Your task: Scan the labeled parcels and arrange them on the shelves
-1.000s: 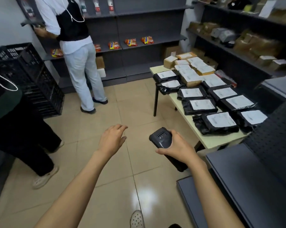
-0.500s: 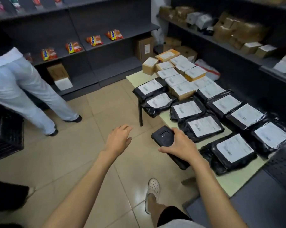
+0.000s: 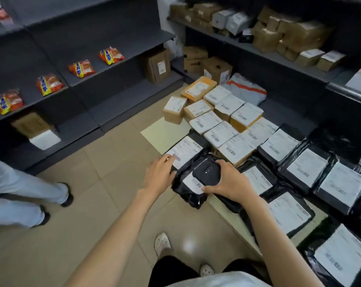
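Both hands are now reaching over the table edge, having moved in from above the floor. Curled around the black scanner (image 3: 207,172), the right hand (image 3: 230,182) is holding it just above a black bagged parcel (image 3: 189,188), over its white label. Just left of that grip, the left hand (image 3: 159,175) is resting relaxed fingers on the label of a neighbouring black parcel (image 3: 185,150). Beyond them, brown boxes (image 3: 223,119) are crowding the table (image 3: 165,132); farther off, shelves (image 3: 279,56) are carrying more parcels.
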### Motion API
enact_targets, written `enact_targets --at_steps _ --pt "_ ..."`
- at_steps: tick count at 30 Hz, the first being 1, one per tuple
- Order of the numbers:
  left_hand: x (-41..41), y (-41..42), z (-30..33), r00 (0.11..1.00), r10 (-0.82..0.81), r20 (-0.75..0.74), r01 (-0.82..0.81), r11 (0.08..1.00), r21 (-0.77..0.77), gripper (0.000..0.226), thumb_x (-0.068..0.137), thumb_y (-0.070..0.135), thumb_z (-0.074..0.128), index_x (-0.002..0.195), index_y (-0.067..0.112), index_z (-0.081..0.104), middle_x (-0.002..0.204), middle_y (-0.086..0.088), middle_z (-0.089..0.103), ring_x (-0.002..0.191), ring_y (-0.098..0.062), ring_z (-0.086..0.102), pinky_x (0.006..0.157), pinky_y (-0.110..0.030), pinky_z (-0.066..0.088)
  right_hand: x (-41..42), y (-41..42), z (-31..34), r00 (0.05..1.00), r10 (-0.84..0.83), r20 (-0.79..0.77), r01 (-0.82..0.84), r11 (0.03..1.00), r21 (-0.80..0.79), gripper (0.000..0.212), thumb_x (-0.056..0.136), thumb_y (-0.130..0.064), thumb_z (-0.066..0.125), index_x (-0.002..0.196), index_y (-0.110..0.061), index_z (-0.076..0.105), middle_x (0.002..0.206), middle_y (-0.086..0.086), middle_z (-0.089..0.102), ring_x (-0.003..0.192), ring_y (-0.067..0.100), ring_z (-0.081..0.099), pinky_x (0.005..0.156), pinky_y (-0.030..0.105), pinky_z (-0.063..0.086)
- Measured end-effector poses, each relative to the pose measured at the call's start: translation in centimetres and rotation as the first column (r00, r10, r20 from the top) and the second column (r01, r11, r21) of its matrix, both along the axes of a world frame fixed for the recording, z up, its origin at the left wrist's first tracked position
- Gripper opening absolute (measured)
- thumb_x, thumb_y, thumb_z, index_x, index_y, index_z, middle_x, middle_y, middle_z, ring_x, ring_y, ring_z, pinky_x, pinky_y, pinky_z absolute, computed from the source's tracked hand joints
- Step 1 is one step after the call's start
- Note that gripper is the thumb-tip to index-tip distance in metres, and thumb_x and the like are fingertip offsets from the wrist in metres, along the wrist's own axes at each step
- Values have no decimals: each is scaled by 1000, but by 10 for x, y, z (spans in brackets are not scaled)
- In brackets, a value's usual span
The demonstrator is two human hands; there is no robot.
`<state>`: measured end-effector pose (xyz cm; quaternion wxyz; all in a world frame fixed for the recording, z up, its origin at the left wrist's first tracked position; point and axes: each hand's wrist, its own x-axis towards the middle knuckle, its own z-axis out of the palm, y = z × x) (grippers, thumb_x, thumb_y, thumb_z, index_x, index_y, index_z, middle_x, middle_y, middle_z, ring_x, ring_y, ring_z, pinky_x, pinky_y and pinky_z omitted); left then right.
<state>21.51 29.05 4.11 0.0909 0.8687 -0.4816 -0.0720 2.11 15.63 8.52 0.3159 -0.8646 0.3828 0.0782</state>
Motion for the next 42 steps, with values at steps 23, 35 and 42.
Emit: enact_targets --at_steps 23,35,42 --pt "285 -256 -99 990 -27 -141 50 985 163 86 91 61 50 154 16 11 159 -14 7 143 -36 14 112 -50 31 236 -120 -40 898 -420 -131 423 906 -2 93 72 -61 77 145 -27 33 131 -6 51 108 22 60 75 34 46" --pt "292 -253 -117 956 17 -291 31 987 158 98 82 55 66 153 40 0 148 -15 14 121 -37 35 97 -48 43 249 -116 -50 869 -476 -137 485 873 41 95 71 -60 78 146 -24 32 129 -3 51 108 23 60 80 38 53" --pt "297 -212 -94 933 58 -354 -76 996 -37 105 73 38 79 153 28 12 140 -12 30 125 -36 34 88 -47 44 245 -100 -33 885 -458 -84 460 888 12 94 71 -61 78 145 -23 34 128 -4 51 106 23 61 78 36 52"
